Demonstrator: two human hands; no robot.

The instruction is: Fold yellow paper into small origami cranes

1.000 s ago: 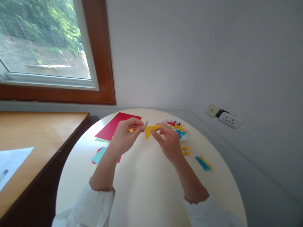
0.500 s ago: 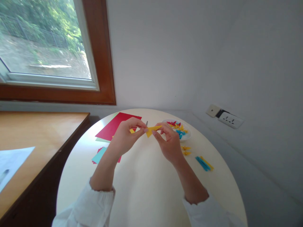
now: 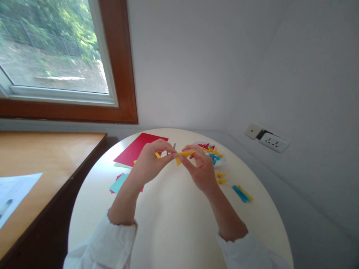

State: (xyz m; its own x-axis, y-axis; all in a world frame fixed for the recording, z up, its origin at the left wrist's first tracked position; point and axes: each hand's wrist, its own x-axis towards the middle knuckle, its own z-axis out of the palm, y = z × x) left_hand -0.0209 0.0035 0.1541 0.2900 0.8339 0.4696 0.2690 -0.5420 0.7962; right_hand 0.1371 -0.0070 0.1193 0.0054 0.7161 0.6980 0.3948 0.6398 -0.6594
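A small piece of folded yellow paper [image 3: 186, 153] is held up over the table, pinched between both hands. My left hand [image 3: 153, 157] grips its left end with thumb and fingertips. My right hand [image 3: 200, 166] has its thumb under the paper and fingers behind its right side. One pointed flap hangs down between the two thumbs. Just beyond the left fingertips lie scissors [image 3: 174, 146], partly hidden. Behind my right hand stands a white plate [image 3: 223, 161] with several small red, yellow and blue folded paper pieces.
On the round white table [image 3: 171, 231], a red sheet [image 3: 134, 150] lies at the back left, with light blue paper [image 3: 119, 183] nearer. Small yellow folded pieces [image 3: 221, 181] and blue strips [image 3: 240, 194] lie right. A wooden desk [image 3: 56, 153] stands left; wall sockets [image 3: 274, 142] are right.
The fingers have closed in slightly on the yellow paper, and my left fingertips now cover more of its left end. The paper has shifted a little to the right.
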